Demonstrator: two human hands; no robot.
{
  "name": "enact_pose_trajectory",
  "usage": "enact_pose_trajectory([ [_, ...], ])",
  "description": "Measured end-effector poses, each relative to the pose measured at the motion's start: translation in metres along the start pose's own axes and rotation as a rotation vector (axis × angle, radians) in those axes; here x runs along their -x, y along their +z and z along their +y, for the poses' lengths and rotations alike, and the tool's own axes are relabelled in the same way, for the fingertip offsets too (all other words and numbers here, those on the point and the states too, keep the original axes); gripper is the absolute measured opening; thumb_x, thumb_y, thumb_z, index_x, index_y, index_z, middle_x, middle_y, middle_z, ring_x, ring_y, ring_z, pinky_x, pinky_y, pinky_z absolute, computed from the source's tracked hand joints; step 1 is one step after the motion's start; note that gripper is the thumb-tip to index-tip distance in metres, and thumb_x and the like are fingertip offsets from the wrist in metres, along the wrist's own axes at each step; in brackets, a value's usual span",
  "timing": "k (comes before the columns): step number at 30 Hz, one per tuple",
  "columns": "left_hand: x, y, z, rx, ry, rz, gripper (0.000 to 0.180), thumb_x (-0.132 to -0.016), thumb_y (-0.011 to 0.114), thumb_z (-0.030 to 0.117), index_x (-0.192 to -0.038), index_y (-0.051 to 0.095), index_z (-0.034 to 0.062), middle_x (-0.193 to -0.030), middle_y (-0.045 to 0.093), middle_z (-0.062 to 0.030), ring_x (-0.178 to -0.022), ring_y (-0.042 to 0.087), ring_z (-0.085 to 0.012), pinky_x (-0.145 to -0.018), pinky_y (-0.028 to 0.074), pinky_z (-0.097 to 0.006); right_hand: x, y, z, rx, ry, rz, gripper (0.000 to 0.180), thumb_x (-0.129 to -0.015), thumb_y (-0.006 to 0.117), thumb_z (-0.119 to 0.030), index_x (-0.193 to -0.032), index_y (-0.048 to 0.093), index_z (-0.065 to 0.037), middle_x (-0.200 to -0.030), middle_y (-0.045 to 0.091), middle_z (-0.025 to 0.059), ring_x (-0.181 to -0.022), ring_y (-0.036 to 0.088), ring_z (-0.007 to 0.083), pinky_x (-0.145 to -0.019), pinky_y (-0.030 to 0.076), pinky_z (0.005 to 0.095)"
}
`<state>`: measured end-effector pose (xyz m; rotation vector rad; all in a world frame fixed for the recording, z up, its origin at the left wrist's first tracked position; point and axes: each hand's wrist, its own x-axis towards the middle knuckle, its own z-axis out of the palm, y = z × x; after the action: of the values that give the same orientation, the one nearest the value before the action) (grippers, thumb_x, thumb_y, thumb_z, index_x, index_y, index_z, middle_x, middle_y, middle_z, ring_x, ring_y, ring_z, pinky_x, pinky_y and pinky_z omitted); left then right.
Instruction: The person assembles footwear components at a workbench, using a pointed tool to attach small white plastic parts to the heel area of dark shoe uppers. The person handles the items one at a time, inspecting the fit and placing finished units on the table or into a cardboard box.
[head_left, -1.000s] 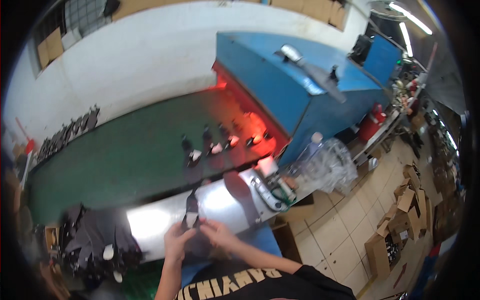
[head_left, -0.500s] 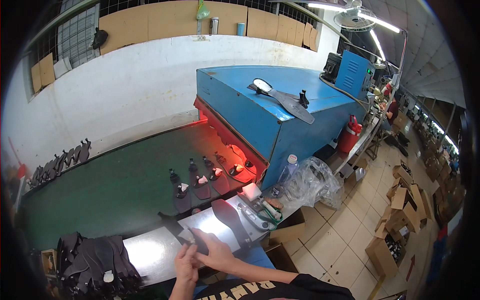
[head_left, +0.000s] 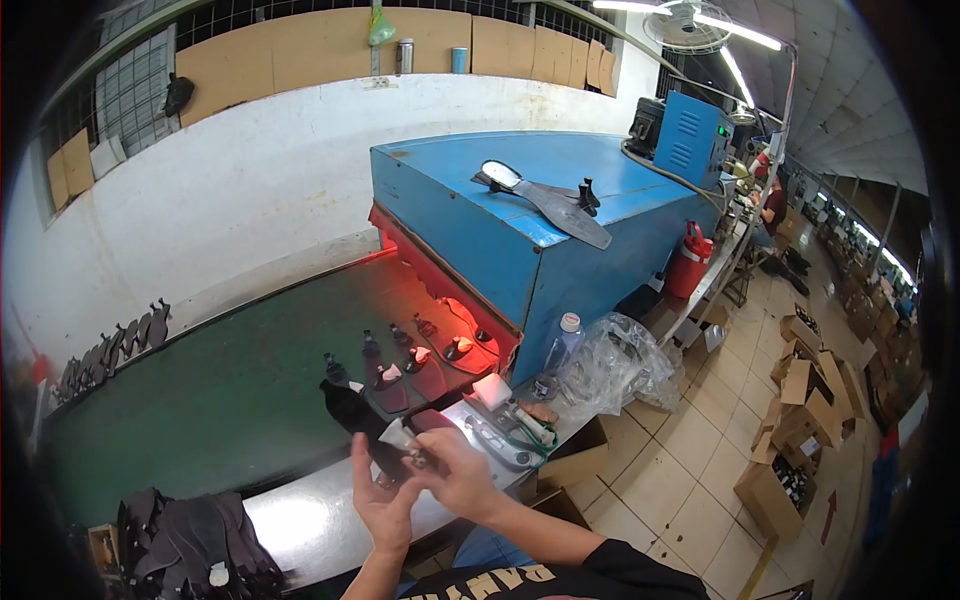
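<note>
In front of me a dark shoe sole (head_left: 352, 408) is raised at a tilt above the metal ledge, with a small white piece (head_left: 399, 436) at its near end. My left hand (head_left: 385, 508) is closed around the sole's near end, its thumb pointing up alongside. From the right, my right hand (head_left: 458, 474) pinches that same end beside the white piece; the fingers partly hide what is gripped. Beyond my hands, several dark soles with heels and white pieces, such as one sole (head_left: 390, 392), lie on the green conveyor belt (head_left: 230, 385).
A pile of dark soles (head_left: 200, 540) lies at the left of the metal ledge (head_left: 300, 520). The blue machine (head_left: 455, 215) has a red-lit opening over the belt. On the right are tools (head_left: 505, 440), a bottle (head_left: 565, 345), plastic bags (head_left: 625, 365) and open cartons (head_left: 775, 500).
Both hands have lifted the sole and tilted it up, and the white piece now shows more plainly. The sole that lay on the ledge is now mostly hidden behind my hands. The view has shifted slightly.
</note>
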<state>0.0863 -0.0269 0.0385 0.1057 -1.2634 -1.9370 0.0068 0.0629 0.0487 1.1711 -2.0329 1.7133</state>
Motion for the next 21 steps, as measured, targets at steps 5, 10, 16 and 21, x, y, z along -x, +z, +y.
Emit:
enact_pose_trajectory([
  [5, -0.013, -0.019, 0.006, -0.173, 0.030, -0.081, 0.091, -0.077, 0.069, 0.003, -0.150, 0.016, 0.0057, -0.140, 0.040, -0.0166, -0.106, 0.059, -0.0262, -0.087, 0.051, -0.033, -0.066, -0.098, -0.021, 0.097, -0.329, 0.219, 0.030, -0.071, 0.061, 0.013, -0.097, 0.060, -0.002, -0.086, 0.062, 0.0069, -0.072, 0.062, 0.0141, -0.059, 0.049, 0.0252],
  [10, -0.008, -0.100, -0.019, -0.316, -0.404, 0.118, 0.057, -0.081, 0.067, 0.002, -0.135, 0.048, 0.0003, -0.118, 0.060, -0.0161, -0.099, 0.061, -0.0218, -0.083, 0.052, -0.032, -0.194, -0.236, 0.010, 0.615, -0.314, 0.661, 0.024, -0.076, 0.076, -0.007, -0.093, 0.060, -0.006, -0.083, 0.064, 0.0045, -0.063, 0.058, 0.0115, -0.056, 0.044, 0.0270],
  [16, 0.004, -0.179, -0.016, -0.773, -0.422, 0.318, 0.040, -0.087, 0.067, 0.015, -0.119, 0.059, -0.0074, -0.089, 0.066, -0.0077, -0.077, 0.060, -0.0111, -0.071, 0.050, -0.025, -0.327, -0.371, 0.142, 1.077, 0.003, 0.495, 0.034, -0.078, 0.068, -0.031, -0.102, 0.064, -0.008, -0.094, 0.067, 0.0157, -0.086, 0.065, 0.0319, -0.073, 0.049, 0.0385],
  [21, -0.042, -0.161, -0.010, -0.984, -0.405, 0.154, 0.040, -0.084, 0.068, 0.017, -0.119, 0.062, -0.0006, -0.109, 0.067, -0.0107, -0.094, 0.063, -0.0144, -0.080, 0.052, -0.028, -0.386, -0.525, 0.281, 0.934, 0.188, 0.305, 0.039, -0.080, 0.069, -0.027, -0.107, 0.064, 0.000, -0.083, 0.066, 0.0053, -0.070, 0.058, 0.0126, -0.064, 0.046, 0.0266],
])
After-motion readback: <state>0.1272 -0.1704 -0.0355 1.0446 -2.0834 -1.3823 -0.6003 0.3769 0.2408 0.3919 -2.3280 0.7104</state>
